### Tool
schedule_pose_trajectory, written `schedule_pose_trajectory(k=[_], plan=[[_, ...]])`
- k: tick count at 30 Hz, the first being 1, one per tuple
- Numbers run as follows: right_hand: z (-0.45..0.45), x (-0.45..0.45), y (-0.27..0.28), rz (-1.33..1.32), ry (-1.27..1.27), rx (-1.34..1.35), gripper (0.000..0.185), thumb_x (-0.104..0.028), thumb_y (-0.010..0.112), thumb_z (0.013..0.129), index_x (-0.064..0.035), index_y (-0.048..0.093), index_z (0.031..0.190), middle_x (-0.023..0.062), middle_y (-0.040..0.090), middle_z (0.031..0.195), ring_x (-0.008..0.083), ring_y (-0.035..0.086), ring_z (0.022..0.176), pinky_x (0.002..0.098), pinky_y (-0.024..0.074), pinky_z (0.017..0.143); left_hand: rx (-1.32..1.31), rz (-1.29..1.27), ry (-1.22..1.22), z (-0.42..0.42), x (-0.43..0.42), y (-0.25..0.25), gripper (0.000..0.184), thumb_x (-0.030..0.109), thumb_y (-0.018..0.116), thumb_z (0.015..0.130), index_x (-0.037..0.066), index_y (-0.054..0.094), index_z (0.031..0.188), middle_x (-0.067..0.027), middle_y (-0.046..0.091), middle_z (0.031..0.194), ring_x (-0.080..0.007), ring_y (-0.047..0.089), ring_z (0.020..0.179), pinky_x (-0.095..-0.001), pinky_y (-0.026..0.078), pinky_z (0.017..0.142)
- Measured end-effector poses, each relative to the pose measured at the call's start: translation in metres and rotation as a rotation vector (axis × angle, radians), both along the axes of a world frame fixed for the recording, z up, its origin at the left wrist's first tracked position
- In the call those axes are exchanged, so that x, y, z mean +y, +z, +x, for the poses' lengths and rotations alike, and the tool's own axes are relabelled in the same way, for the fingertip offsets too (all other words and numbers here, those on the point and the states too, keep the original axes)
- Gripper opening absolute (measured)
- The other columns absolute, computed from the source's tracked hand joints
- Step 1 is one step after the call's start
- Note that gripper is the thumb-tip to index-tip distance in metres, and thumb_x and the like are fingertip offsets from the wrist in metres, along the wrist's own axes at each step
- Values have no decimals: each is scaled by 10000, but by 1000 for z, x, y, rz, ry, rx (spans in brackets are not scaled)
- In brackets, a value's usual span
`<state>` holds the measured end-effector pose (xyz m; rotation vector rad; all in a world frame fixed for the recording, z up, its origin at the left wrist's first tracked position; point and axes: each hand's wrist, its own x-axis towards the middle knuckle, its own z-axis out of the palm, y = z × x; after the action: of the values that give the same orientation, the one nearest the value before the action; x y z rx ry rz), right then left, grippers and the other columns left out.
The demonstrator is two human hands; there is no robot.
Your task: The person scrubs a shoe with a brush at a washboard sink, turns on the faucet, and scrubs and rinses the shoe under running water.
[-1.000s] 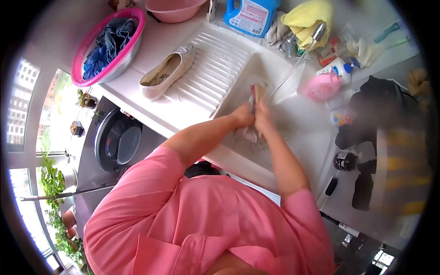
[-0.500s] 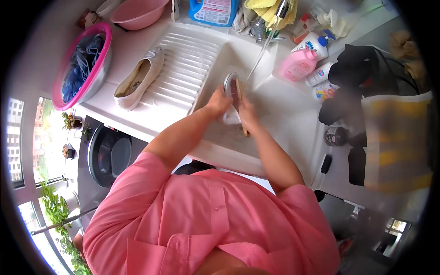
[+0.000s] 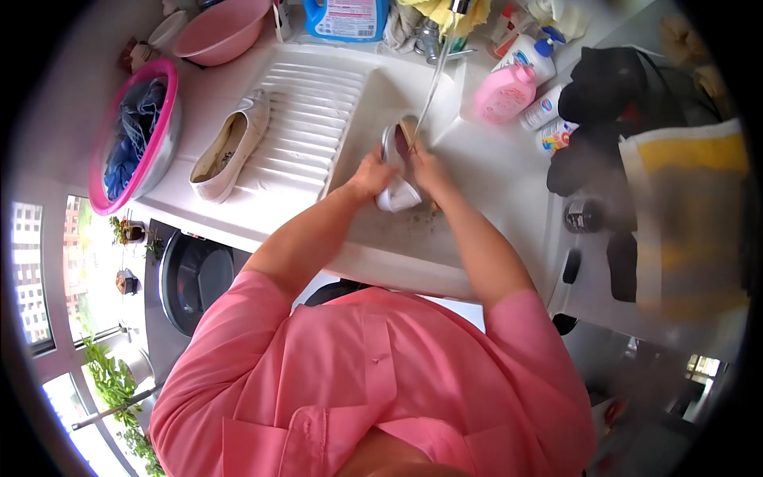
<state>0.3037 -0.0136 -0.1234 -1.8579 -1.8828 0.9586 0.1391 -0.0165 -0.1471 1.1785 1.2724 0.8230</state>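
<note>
My left hand (image 3: 373, 174) is wrapped round a white slip-on shoe (image 3: 399, 195), held over the sink (image 3: 485, 207) with its sole side turned to the right. In my right hand (image 3: 429, 170) is a scrubbing brush (image 3: 408, 127) with a wooden back and dark reddish bristles. The bristles face the shoe's sole; fingers partly hide where they meet. A thin stream of water runs from the tap (image 3: 458, 6) beside the brush. The matching white shoe (image 3: 230, 151) rests on the ribbed drainboard (image 3: 306, 111) to the left.
Left of the drainboard stands a pink-rimmed basin (image 3: 172, 95) of dark clothes, with a pink bowl (image 3: 222, 36) behind. A blue detergent jug (image 3: 346, 20) is at the back. A pink bottle (image 3: 506, 94) and several others line the right. A small black brush (image 3: 571, 266) lies right of the sink.
The brush has slid away from me along the shoe, so less handle shows at the near side. The shoe's near end has swung right. The whole view has shifted slightly.
</note>
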Motion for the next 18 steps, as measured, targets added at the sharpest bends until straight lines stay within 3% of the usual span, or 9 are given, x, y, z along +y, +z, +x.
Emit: schedule_pose_trajectory(k=[3, 4, 6, 7, 8, 9, 13, 16, 18], plan=[[-8, 24, -2, 21, -141, 45, 479, -315, 324, 948, -228, 219, 1406, 277, 547, 1126, 436, 516, 1061, 486, 401, 891, -54, 60, -31, -12, -1, 8, 452, 87, 586, 723, -28, 480, 1148, -159, 585, 946, -231, 574, 845, -358, 491, 714], [-5, 28, -10, 88, -189, 38, 435, -328, 354, 947, -181, 376, 1355, 237, 586, 1079, 389, 580, 960, 439, 447, 836, -69, 61, -20, -15, -4, 16, 445, 66, 578, 724, -20, 478, 1149, -148, 578, 939, -224, 569, 831, -363, 496, 692], [11, 39, -30, -29, -172, 104, 405, -326, 407, 938, -171, 451, 1310, 134, 627, 899, 257, 608, 704, 389, 492, 639, -166, -89, 115, -11, -2, 18, 436, 49, 554, 719, 6, 459, 1142, -157, 550, 958, -252, 567, 817, -386, 508, 690], [16, 28, -33, -46, -188, 103, 405, -326, 407, 938, -171, 451, 1310, 134, 627, 899, 257, 608, 704, 389, 492, 639, -230, -173, 186, -8, -8, 32, 433, 41, 543, 716, 18, 449, 1138, -161, 538, 969, -268, 566, 811, -399, 514, 690], [21, 22, -28, -98, -237, 269, 390, -328, 426, 934, -171, 478, 1288, 87, 592, 814, 194, 556, 622, 357, 470, 563, -322, -274, 248, -5, -18, 79, 430, 34, 532, 715, 29, 440, 1135, -166, 526, 983, -287, 565, 806, -415, 520, 691], [23, 22, -19, -139, -279, 435, 376, -331, 445, 931, -170, 506, 1265, 39, 556, 728, 131, 504, 540, 325, 449, 487, -471, -273, 259, -6, -17, 68, 336, 79, 516, 757, 29, 472, 1086, -169, 553, 973, -313, 583, 841, -457, 515, 725], [-6, 1, 10, -154, -270, 569, 383, -339, 462, 925, -169, 505, 1265, 27, 460, 601, 153, 442, 423, 323, 410, 404, -570, -610, 402, 0, -22, 98, 267, 213, 467, 873, 33, 529, 1060, -135, 610, 948, -299, 608, 888, -475, 482, 812], [-21, -46, 28, 91, -101, 222, 442, -321, 431, 929, -188, 415, 1350, 114, 576, 733, 189, 570, 674, 358, 453, 597, -653, -504, 362, -1, -21, 81, 339, 296, 441, 931, 23, 521, 1115, -110, 619, 971, -290, 612, 867, -441, 486, 812], [-15, -73, 63, -59, -72, 332, 432, -299, 417, 933, -178, 409, 1348, 160, 604, 795, 224, 596, 701, 337, 457, 662, -821, -592, 349, -4, 11, -13, 364, 310, 435, 946, 10, 517, 1135, -114, 630, 961, -268, 615, 833, -416, 505, 744]])
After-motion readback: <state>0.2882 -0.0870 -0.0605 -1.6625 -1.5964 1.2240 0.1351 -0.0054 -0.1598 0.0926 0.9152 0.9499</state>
